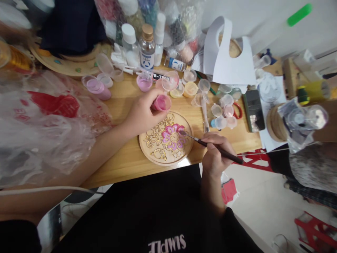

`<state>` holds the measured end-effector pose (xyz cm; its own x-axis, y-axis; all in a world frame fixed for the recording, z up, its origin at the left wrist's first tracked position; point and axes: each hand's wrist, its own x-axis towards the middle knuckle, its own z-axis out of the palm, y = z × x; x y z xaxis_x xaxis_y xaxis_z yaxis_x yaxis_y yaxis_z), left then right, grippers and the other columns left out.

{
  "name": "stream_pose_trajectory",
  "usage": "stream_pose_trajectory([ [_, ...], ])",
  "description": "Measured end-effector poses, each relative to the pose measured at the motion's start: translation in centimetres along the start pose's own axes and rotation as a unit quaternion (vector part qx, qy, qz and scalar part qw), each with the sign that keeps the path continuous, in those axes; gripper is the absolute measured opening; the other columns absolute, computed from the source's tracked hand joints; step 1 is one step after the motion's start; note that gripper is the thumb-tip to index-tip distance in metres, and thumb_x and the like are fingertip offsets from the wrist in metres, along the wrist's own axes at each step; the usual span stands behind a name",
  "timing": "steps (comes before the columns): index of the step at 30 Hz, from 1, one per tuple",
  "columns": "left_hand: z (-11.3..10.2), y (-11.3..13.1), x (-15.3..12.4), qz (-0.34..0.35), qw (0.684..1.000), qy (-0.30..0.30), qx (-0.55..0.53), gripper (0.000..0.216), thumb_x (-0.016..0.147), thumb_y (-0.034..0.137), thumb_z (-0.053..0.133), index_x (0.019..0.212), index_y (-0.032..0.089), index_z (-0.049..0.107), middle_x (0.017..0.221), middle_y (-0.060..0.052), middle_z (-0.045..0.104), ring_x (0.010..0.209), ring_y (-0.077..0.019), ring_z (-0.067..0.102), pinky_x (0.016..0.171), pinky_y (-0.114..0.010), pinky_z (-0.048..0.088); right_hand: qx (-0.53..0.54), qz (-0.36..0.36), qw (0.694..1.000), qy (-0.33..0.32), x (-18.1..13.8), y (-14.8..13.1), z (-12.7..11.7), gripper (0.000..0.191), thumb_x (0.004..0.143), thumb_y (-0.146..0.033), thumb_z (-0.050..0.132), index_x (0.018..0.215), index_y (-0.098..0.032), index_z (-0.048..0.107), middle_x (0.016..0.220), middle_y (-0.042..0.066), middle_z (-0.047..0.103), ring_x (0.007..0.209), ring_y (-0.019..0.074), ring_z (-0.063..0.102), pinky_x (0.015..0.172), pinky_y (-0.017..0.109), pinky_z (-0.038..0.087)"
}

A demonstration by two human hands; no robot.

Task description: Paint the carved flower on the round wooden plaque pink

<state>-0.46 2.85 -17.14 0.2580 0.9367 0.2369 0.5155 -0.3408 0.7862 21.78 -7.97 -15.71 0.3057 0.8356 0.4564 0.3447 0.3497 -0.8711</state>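
My left hand [143,114] grips a small clear cup of deep pink paint [161,103] just above the far edge of a round wooden plaque [152,155]. Raised gold outlines of flowers and leaves cover the plaque, and one large flower [174,137] is coloured in pinks and lilac. Between the fingers of my right hand [216,151] is a dark-handled palette knife [220,150]. Its small metal tip rests at or just over the flower's right petals; contact cannot be made out.
Several small paint cups [190,89] and lids stand behind the plaque. Bottles [147,49] line the back, a plastic bag [47,126] covers the left. Toward the right lie a flat brush [205,114], red-handled scissors [238,110] and a phone [254,110].
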Motion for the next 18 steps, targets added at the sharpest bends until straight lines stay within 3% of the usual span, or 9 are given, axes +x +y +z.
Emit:
stream_pose_trajectory([
  [7, -0.06, 0.07, 0.0, 0.005, 1.0, 0.002, 0.001, 0.026, 0.085, 0.021, 0.072, 0.109, 0.02, 0.066, 0.1, -0.002, 0.074, 0.091, -0.019, 0.07, 0.086, -0.03, 0.06, 0.004, 0.017, 1.0, -0.023, -0.27, 0.34, -0.26, 0.012, 0.083, -0.019, 0.062, 0.079, -0.026, 0.071, 0.069, -0.002, 0.067, 0.066, 0.0195, 0.067, 0.064, 0.037, 0.053],
  [18, -0.01, 0.08, -0.06, -0.004, 1.0, 0.005, 0.006, 0.028, 0.084, 0.021, 0.073, 0.111, 0.021, 0.068, 0.1, -0.002, 0.074, 0.093, -0.0206, 0.071, 0.087, -0.032, 0.063, 0.033, 0.044, 0.998, -0.006, -0.09, 0.24, 0.05, 0.012, 0.08, -0.02, 0.061, 0.073, -0.025, 0.07, 0.064, -0.002, 0.064, 0.059, 0.0182, 0.061, 0.056, 0.034, 0.048],
])
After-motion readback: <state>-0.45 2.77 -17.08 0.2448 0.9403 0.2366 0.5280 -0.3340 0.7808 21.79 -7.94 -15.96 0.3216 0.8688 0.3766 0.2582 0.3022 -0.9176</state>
